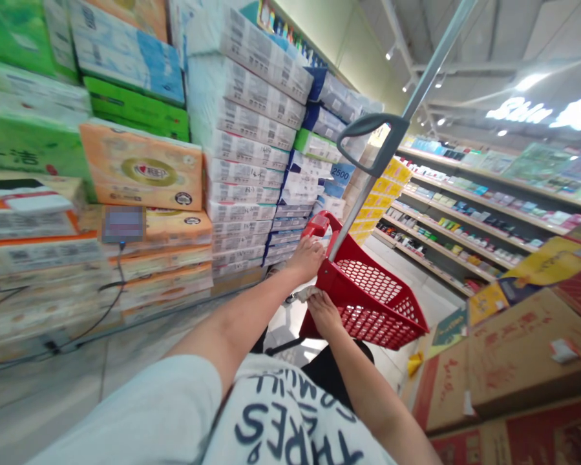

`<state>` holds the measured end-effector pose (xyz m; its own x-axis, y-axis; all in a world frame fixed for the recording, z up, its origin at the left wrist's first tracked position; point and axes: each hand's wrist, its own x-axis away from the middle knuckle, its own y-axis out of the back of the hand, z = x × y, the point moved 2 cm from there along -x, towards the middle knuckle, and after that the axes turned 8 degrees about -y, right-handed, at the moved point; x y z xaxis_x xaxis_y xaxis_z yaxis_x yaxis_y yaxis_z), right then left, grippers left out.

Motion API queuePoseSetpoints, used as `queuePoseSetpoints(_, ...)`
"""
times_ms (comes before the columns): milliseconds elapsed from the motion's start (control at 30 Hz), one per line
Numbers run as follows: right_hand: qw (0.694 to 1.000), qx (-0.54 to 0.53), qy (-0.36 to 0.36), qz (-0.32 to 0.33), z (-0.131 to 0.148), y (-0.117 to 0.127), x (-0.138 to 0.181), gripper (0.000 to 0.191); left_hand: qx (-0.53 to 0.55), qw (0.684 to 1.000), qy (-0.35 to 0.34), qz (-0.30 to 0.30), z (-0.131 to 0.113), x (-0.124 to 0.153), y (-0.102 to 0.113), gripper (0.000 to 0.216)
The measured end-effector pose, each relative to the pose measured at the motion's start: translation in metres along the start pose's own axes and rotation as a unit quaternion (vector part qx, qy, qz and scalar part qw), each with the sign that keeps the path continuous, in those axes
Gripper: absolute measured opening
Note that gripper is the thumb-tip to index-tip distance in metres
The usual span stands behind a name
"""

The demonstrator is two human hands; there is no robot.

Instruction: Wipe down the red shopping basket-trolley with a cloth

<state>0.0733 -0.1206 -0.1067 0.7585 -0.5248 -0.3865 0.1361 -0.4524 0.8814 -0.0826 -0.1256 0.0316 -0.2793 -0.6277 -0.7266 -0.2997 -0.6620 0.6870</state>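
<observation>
A red plastic rolling shopping basket (377, 290) stands tilted in front of me, with a long metal pull rod (358, 213) and a grey loop handle (372, 142) extended from it. My left hand (308, 259) is closed on the basket's near upper edge, beside a red grip part (316, 225). Lower down, my right hand (325, 315) presses a small crumpled whitish cloth or tissue (307, 294) against the basket's near side. Its fingertips are partly hidden by the cloth. The basket's perforated walls show beyond both hands.
Stacked tissue packs (145, 165) line the left, with a cable (120, 278) hanging over them. White wrapped packs (249, 142) rise behind. Cardboard boxes (532, 349) are piled close on the right. Stocked shelves (474, 206) stand farther back over a tiled floor (139, 361).
</observation>
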Motion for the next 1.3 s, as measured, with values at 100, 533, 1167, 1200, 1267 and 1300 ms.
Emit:
queuePoseSetpoints(100,0.999,0.003,-0.033,-0.043,0.001,0.011,-0.012,0.047,0.006,1.000,0.001,-0.001,-0.002,0.000,-0.001,0.022)
queuePoseSetpoints(533,0.994,0.009,-0.047,-0.094,-0.011,0.016,0.003,0.044,-0.007,0.997,-0.063,-0.048,0.024,0.020,0.005,0.042)
queuePoseSetpoints(1167,0.966,-0.022,-0.169,-0.195,-0.014,0.050,-0.033,0.041,-0.006,0.995,-0.085,-0.046,0.021,0.038,-0.003,0.044)
queuePoseSetpoints(1200,0.965,-0.030,-0.171,-0.196,-0.013,0.051,-0.033,0.042,-0.001,0.995,-0.082,-0.049,0.019,0.038,-0.002,0.043)
queuePoseSetpoints(1267,0.966,-0.050,-0.163,-0.193,-0.009,0.055,-0.031,0.040,0.009,0.996,-0.070,-0.051,0.015,0.038,0.001,0.042)
queuePoseSetpoints(1300,0.966,-0.065,-0.158,-0.194,-0.006,0.058,-0.030,0.038,0.014,0.997,-0.063,-0.052,0.013,0.037,0.002,0.042)
